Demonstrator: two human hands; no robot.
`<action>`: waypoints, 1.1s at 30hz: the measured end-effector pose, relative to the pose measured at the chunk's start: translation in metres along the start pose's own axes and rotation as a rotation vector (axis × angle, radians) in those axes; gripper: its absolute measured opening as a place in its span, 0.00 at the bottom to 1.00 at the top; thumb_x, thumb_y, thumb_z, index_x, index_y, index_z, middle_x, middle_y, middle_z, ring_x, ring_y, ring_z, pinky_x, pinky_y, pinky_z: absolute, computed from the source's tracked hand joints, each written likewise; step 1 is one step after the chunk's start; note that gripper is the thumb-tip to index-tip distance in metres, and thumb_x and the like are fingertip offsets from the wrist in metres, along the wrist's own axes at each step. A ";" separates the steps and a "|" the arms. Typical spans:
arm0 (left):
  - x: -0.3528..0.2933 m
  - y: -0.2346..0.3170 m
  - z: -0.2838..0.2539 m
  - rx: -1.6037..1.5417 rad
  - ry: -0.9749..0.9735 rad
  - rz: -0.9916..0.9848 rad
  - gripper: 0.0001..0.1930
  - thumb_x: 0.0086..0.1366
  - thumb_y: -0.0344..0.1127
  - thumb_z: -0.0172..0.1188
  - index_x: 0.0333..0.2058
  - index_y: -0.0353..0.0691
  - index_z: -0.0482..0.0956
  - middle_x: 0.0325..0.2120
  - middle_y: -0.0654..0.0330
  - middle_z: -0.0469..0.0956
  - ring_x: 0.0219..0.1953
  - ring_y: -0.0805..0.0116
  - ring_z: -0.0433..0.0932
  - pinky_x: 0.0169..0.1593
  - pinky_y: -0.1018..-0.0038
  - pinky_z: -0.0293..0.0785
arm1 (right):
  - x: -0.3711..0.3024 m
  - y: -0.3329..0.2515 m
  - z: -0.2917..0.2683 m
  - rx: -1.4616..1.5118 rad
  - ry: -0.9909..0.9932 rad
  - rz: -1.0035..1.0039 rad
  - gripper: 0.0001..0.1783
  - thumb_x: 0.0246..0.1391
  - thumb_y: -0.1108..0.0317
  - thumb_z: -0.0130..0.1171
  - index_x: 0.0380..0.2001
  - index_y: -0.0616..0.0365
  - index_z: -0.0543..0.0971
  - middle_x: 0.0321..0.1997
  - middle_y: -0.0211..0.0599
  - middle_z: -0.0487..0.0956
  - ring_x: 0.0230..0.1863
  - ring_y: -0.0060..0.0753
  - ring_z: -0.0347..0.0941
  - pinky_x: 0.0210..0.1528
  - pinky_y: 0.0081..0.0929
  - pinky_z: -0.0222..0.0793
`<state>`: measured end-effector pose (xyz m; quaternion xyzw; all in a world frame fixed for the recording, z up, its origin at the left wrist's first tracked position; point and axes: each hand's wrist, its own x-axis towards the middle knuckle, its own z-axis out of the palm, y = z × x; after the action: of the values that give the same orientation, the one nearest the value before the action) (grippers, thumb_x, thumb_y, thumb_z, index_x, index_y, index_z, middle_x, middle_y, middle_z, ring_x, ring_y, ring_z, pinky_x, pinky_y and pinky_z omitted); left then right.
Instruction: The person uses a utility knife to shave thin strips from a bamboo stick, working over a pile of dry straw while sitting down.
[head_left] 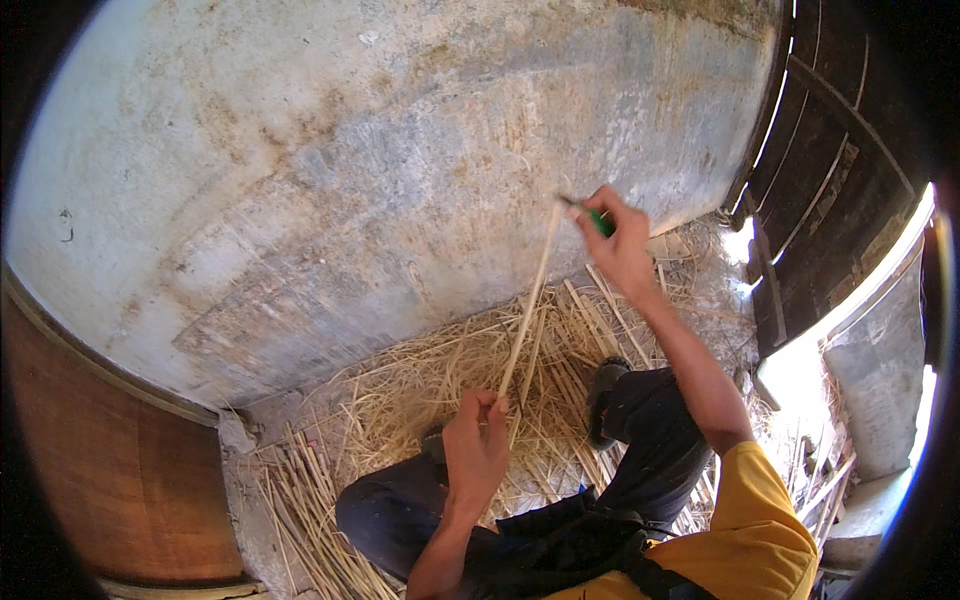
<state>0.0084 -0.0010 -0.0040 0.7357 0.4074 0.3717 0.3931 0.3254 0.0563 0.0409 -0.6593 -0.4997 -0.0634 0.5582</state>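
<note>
My left hand [474, 448] is closed low in front of my body, pinching the lower part of a long, pale bamboo strip [530, 302]. The strip slants up and to the right from those fingers. At its upper end my right hand [622, 243] is wrapped round a small green-handled knife [601, 222]. The knife's dark tip meets or lies right beside the end of the strip, slightly blurred; whether it cuts into the strip I cannot tell. Most of the handle is hidden by my fingers.
Curly shavings [400, 395] and thin strips cover the floor between my bent legs and the stained wall [430, 170]. More long strips [318, 515] lie in a bundle at the lower left. A brown wooden panel [120, 450] stands left, dark boards [835, 170] stand right.
</note>
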 end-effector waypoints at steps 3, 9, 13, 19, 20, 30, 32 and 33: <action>-0.005 0.006 -0.002 -0.029 -0.013 0.019 0.08 0.74 0.34 0.58 0.39 0.35 0.75 0.22 0.64 0.73 0.25 0.78 0.68 0.29 0.75 0.65 | 0.021 0.032 -0.021 0.002 0.133 0.015 0.13 0.60 0.64 0.67 0.34 0.63 0.78 0.23 0.41 0.78 0.25 0.29 0.74 0.30 0.33 0.68; 0.002 0.000 -0.005 -0.045 0.009 -0.049 0.07 0.74 0.33 0.58 0.41 0.35 0.74 0.26 0.62 0.77 0.28 0.76 0.73 0.33 0.74 0.70 | 0.009 0.017 -0.031 0.598 -0.171 0.529 0.20 0.65 0.53 0.63 0.48 0.58 0.78 0.33 0.32 0.80 0.17 0.14 0.57 0.20 0.19 0.53; 0.004 0.002 -0.005 -0.068 0.016 -0.015 0.07 0.73 0.33 0.59 0.42 0.36 0.74 0.28 0.61 0.77 0.30 0.75 0.73 0.35 0.74 0.71 | -0.006 -0.012 -0.024 0.708 -0.410 0.545 0.27 0.67 0.52 0.61 0.60 0.60 0.75 0.39 0.35 0.82 0.16 0.10 0.51 0.18 0.16 0.46; 0.007 0.002 -0.003 -0.024 -0.131 -0.030 0.08 0.73 0.33 0.60 0.43 0.35 0.74 0.26 0.60 0.78 0.27 0.74 0.73 0.33 0.73 0.71 | -0.028 -0.033 -0.005 0.704 -0.412 0.577 0.17 0.64 0.62 0.65 0.51 0.59 0.82 0.33 0.32 0.85 0.16 0.07 0.51 0.18 0.15 0.45; 0.007 0.001 -0.002 0.013 -0.124 -0.027 0.08 0.73 0.33 0.60 0.43 0.35 0.74 0.26 0.61 0.77 0.27 0.75 0.72 0.33 0.73 0.70 | -0.031 -0.034 -0.003 0.676 -0.414 0.581 0.16 0.64 0.62 0.65 0.51 0.59 0.82 0.32 0.31 0.84 0.16 0.07 0.52 0.18 0.15 0.45; 0.008 -0.006 0.002 -0.050 0.055 -0.020 0.08 0.74 0.34 0.59 0.40 0.34 0.75 0.22 0.65 0.74 0.24 0.80 0.68 0.29 0.76 0.65 | -0.043 -0.057 -0.008 0.608 -0.442 0.507 0.19 0.67 0.57 0.61 0.53 0.56 0.82 0.30 0.23 0.80 0.21 0.10 0.60 0.24 0.17 0.56; 0.009 -0.004 -0.001 -0.036 0.074 -0.041 0.08 0.74 0.34 0.59 0.39 0.35 0.75 0.22 0.67 0.73 0.24 0.81 0.66 0.28 0.76 0.64 | -0.049 -0.053 -0.002 0.523 -0.363 0.297 0.18 0.68 0.55 0.60 0.53 0.55 0.81 0.31 0.25 0.80 0.23 0.15 0.65 0.28 0.19 0.63; 0.010 -0.001 -0.003 -0.032 0.072 -0.047 0.08 0.74 0.34 0.59 0.39 0.35 0.75 0.21 0.67 0.72 0.23 0.81 0.66 0.28 0.77 0.62 | -0.055 -0.048 0.004 0.464 -0.285 0.122 0.17 0.68 0.56 0.60 0.52 0.55 0.80 0.32 0.27 0.80 0.24 0.19 0.68 0.29 0.21 0.65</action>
<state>0.0094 0.0087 -0.0021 0.7056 0.4324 0.3953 0.3986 0.2611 0.0215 0.0363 -0.5452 -0.5335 0.1798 0.6211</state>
